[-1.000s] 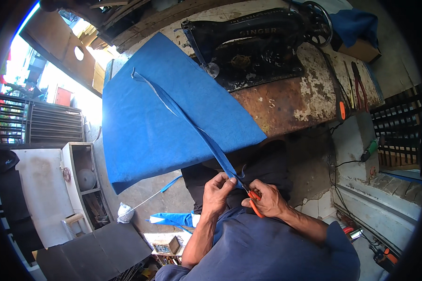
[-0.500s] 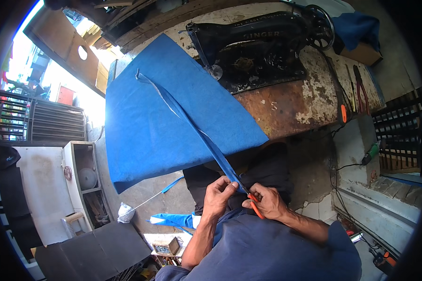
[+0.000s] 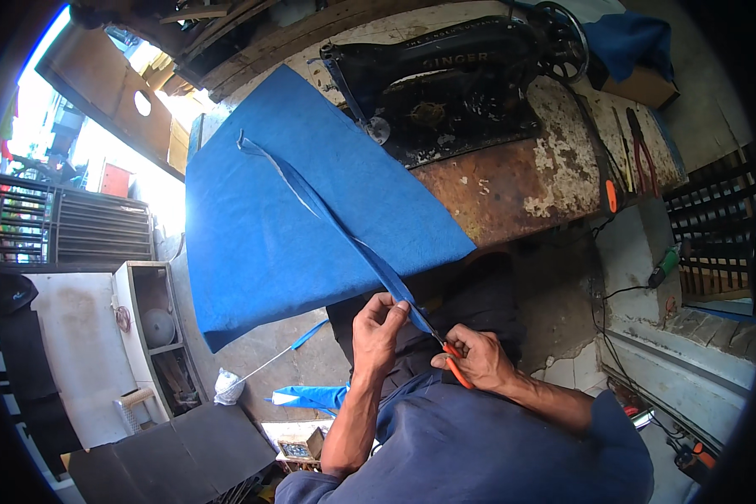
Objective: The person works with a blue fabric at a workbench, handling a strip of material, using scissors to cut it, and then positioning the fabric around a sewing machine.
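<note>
My left hand (image 3: 378, 330) pinches the near end of a long, narrow blue fabric strip (image 3: 370, 254) between thumb and fingers. Orange-handled scissors (image 3: 455, 364) are gripped in my right hand (image 3: 480, 359), their dark blades pointing up and left against the strip's end. From my hands the strip runs away across a large blue fabric piece (image 3: 265, 244), and its far end shows a pale edge. That large piece lies over the worktable and hangs past its near edge. Exactly where the blades meet the strip is too small to tell.
A black sewing machine (image 3: 433, 92) stands on the worn worktable (image 3: 512, 185) beyond the fabric. Pliers with red handles (image 3: 643, 155) and an orange-ended tool (image 3: 611, 197) lie at the table's right. Blue cloth scraps (image 3: 311, 397) and a white bundle (image 3: 228, 386) are at lower left.
My left hand has shifted up and slightly left along the strip, away from the scissors. More of the strip's end shows between my hands. The right hand still holds the scissors.
</note>
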The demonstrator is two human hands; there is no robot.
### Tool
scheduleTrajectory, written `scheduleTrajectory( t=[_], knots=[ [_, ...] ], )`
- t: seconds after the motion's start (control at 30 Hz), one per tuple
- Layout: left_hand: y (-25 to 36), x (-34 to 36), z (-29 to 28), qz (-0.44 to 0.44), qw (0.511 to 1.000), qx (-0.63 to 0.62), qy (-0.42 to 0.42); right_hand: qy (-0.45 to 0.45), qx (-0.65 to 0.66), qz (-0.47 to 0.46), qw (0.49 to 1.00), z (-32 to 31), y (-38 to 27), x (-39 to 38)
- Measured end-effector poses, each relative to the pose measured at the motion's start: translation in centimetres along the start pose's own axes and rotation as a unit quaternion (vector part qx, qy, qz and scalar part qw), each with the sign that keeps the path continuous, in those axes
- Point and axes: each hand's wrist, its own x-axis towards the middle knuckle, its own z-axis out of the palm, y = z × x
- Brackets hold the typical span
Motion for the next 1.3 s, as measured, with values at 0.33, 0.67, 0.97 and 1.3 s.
scheduleTrajectory(
  t=[0.33,0.67,0.97,1.3],
  knots=[
    [-1.7,-1.0,-0.1,-0.019,0.999,-0.029,-0.017,-0.017,-0.046,-0.014,0.999,0.0,-0.2,0.3],
    [-1.1,-1.2,-0.5,-0.011,0.999,-0.015,-0.038,-0.019,-0.034,-0.010,0.999,0.6,-0.4,0.8],
    [-1.8,-1.4,-0.7,-0.016,0.999,0.000,-0.050,-0.021,-0.017,-0.002,1.000,0.8,-0.3,0.7],
    [-2.1,-1.7,-1.0,-0.033,0.997,0.001,-0.071,-0.021,-0.012,-0.018,1.000,0.9,-0.2,1.0]
  ],
)
